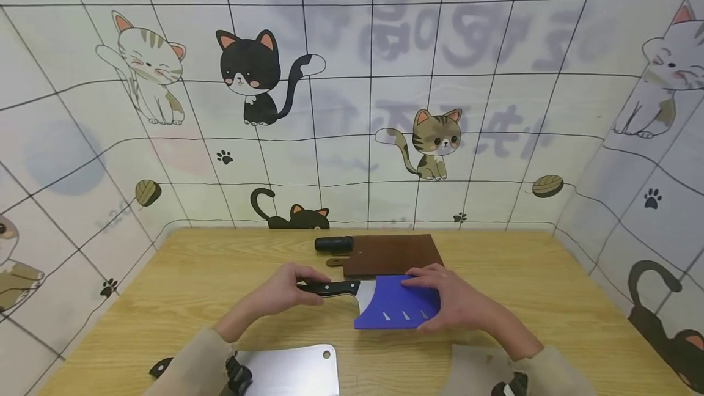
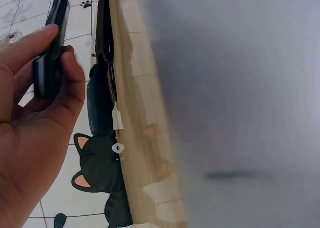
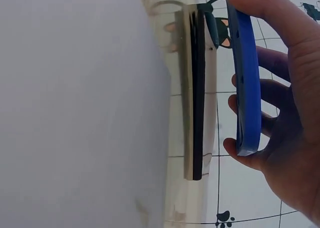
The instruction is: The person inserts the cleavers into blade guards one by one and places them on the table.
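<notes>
A cleaver with a riveted black handle [image 1: 342, 288] is held level above the table, its blade mostly covered by a blue blade cover [image 1: 385, 301]. A strip of bare metal [image 1: 365, 293] shows between handle and cover. In the head view, my left hand [image 1: 287, 291] grips the handle's end, fingers and thumb on opposite sides. My right hand [image 1: 455, 299] holds the cover's right end, thumb at the lower edge and fingers at the upper edge. The right wrist view shows the blue cover [image 3: 250, 87] edge-on between thumb and fingers.
Behind the cleaver lies a flat brown board [image 1: 393, 254], with a thick black handle [image 1: 333, 244] beside it. A second, bare cleaver blade [image 1: 294, 368] lies at the front left, partly behind my left sleeve. A pale flat thing [image 1: 473, 368] is at the front right. Cat-patterned walls enclose the wooden table [image 1: 231, 261].
</notes>
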Tool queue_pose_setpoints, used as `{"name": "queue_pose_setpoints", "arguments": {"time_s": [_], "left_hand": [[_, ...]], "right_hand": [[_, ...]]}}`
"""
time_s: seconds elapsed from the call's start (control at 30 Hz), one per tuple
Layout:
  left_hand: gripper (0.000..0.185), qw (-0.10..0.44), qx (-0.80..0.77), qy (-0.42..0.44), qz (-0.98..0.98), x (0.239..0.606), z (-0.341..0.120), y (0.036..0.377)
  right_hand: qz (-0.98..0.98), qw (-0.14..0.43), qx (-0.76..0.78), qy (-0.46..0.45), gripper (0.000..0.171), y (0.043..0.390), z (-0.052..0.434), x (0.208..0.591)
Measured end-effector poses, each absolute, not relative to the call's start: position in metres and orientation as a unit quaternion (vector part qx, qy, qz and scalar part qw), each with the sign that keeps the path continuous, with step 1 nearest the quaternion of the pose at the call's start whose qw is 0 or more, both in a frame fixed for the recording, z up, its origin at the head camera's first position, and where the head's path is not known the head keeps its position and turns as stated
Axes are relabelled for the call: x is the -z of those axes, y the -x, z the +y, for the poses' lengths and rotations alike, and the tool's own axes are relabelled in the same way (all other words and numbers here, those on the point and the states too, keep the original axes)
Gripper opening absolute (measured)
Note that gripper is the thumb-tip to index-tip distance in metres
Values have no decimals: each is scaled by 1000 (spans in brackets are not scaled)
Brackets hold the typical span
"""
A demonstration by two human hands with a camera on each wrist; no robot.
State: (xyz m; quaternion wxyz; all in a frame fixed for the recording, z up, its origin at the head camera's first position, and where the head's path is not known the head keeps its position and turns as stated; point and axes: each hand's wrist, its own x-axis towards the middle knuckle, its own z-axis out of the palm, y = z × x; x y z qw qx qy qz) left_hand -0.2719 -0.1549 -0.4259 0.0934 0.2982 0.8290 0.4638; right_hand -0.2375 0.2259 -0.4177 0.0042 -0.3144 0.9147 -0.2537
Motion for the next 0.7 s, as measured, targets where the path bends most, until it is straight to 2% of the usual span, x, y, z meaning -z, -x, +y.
{"name": "queue_pose_setpoints", "arguments": {"time_s": [0.53, 0.7], "left_hand": [[27, 73, -386, -298, 870, 435, -151, 286], [27, 90, -385, -282, 874, 438, -149, 289]], "right_hand": [[925, 42, 233, 297, 79, 253, 226, 428], [924, 48, 234, 298, 81, 256, 225, 433]]}}
